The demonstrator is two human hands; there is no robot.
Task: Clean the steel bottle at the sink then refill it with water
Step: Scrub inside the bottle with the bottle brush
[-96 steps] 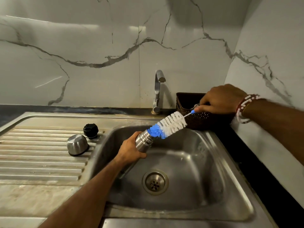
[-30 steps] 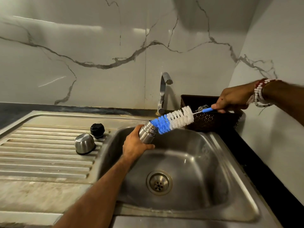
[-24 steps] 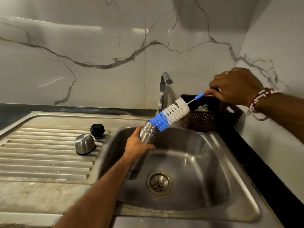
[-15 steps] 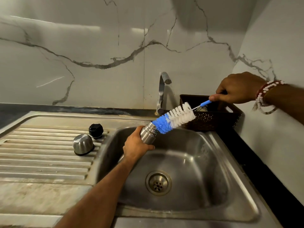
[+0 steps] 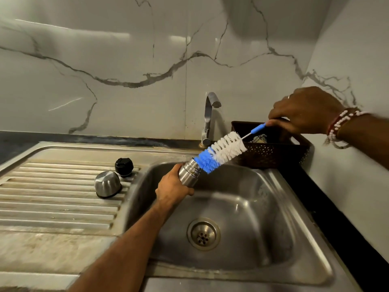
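My left hand (image 5: pixel 172 187) grips the steel bottle (image 5: pixel 189 172) over the left side of the sink basin (image 5: pixel 280 218), its open mouth tilted up to the right. A bottle brush (image 5: pixel 221 150) with blue and white bristles has its blue tip at the bottle's mouth. My right hand (image 5: pixel 303 111) pinches the brush's thin blue handle above the basket. The bottle's lower body is hidden behind my left hand. The steel cup lid (image 5: pixel 107 183) and the black stopper (image 5: pixel 124 166) lie on the drainboard.
The tap (image 5: pixel 210 116) stands at the back of the sink, with no water running. A dark woven basket (image 5: pixel 271 153) sits at the back right corner by the wall. The ribbed drainboard (image 5: pixel 52 197) stretches to the left. The drain (image 5: pixel 203 233) is in the basin floor.
The brush has stayed at the bottle's mouth while my right hand shifted up and down, changing the brush's angle. My left hand has kept its grip on the bottle.
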